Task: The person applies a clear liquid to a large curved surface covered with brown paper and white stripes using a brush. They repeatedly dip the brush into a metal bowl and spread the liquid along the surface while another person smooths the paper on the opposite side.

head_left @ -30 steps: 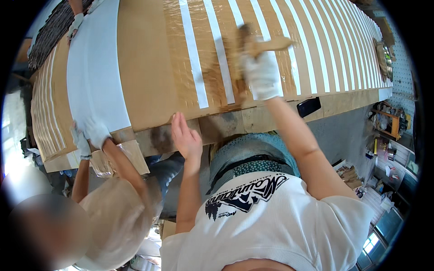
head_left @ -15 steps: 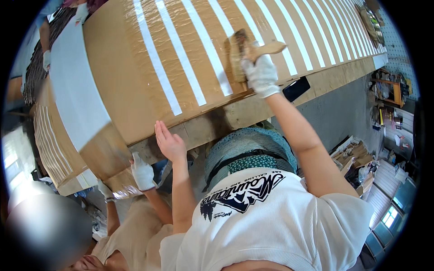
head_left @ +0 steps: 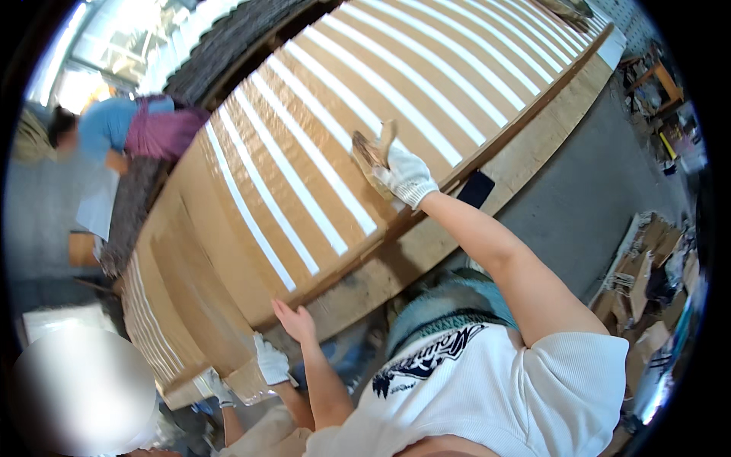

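My right hand (head_left: 409,177), in a white knit glove, is closed round a wide flat brush (head_left: 369,161) with a wooden handle. Its bristles rest on a brown board (head_left: 251,221) marked with white stripes, close to the near edge. The surface around the stripes looks glossy and wet. My bare left hand (head_left: 297,320) has its fingers stretched out at the board's near edge, holding nothing. Just left of it is a co-worker's gloved hand (head_left: 272,361), with that person's other gloved hand (head_left: 218,388) at the board's lower left end.
A black flat rectangular object (head_left: 477,190) lies on the wooden ledge (head_left: 525,145) right of my forearm. Across the board, a person in blue and purple (head_left: 129,129) stands beside a stack of dark sheets (head_left: 145,190), with a white sheet (head_left: 97,202). Cardboard scraps (head_left: 647,282) lie at the right.
My view has turned. The white sheet that covered the board's left part is off it, and a white sheet now hangs by the far person. The brush in my right hand has tilted.
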Demonstrator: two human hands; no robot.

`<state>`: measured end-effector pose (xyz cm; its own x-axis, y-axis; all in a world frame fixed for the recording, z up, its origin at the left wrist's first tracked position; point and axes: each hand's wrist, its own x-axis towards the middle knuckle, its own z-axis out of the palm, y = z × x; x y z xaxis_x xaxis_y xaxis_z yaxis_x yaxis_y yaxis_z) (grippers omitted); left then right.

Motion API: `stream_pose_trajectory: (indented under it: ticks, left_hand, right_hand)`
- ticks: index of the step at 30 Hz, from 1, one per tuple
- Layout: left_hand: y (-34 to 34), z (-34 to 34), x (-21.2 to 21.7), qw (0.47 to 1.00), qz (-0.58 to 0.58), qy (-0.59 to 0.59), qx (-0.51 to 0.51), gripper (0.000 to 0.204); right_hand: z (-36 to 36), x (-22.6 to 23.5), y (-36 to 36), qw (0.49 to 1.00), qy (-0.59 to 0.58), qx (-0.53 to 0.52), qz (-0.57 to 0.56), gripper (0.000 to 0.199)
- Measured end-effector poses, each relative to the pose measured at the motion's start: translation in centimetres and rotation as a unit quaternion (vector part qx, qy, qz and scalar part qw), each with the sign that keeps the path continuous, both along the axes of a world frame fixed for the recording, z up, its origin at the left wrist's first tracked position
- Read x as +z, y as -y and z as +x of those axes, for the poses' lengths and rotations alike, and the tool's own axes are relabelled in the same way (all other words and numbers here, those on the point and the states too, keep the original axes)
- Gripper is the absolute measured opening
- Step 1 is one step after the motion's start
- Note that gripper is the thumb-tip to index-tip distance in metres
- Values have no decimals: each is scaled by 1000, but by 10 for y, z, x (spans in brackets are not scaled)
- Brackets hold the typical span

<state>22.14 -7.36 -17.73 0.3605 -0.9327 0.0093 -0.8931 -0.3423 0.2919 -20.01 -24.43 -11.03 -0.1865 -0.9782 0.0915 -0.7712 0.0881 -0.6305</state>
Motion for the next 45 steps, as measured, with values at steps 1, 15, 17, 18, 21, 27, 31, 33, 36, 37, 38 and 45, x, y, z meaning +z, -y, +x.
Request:
stream_pose_trajectory:
  ticks: [1,15,17,18,21,27,31,33,36,37,38,45]
  left_hand:
    - [-2,3,7,1000,15,2,4,69]
    - [0,-422,29,889,-80,-271,-361,40]
    - [-3,-486,41,848,-72,-281,-444,38]
    - [1,-515,44,829,-69,-293,-472,36]
    - [13,-577,41,784,-32,-291,-547,33]
    - [74,-680,40,790,-116,-203,-567,44]
    - [109,-762,42,811,-152,-195,-530,41]
    - [121,-797,42,812,-143,-226,-519,39]
    - [136,-843,39,820,-134,-261,-492,37]
    - [141,-858,40,822,-123,-267,-488,37]
    - [143,-871,42,824,-113,-273,-483,37]
    - [169,-934,53,830,-23,-379,-409,31]
  right_hand:
    - [-16,2,3,999,30,-14,27,39]
    - [-376,16,-190,843,393,-350,-112,50]
    - [-403,36,-226,721,560,-365,-183,37]
    - [-421,42,-241,666,611,-378,-202,33]
    - [-481,22,-282,561,685,-398,-238,38]
    - [-527,84,-310,456,736,-452,-217,57]
    - [-588,104,-293,457,713,-505,-166,67]
    - [-622,110,-273,477,712,-488,-165,64]
    - [-682,115,-240,528,729,-404,-164,58]
    - [-704,117,-227,527,725,-405,-180,55]
    - [-724,119,-213,527,722,-404,-195,51]
    - [-888,109,-151,668,637,-364,-129,31]
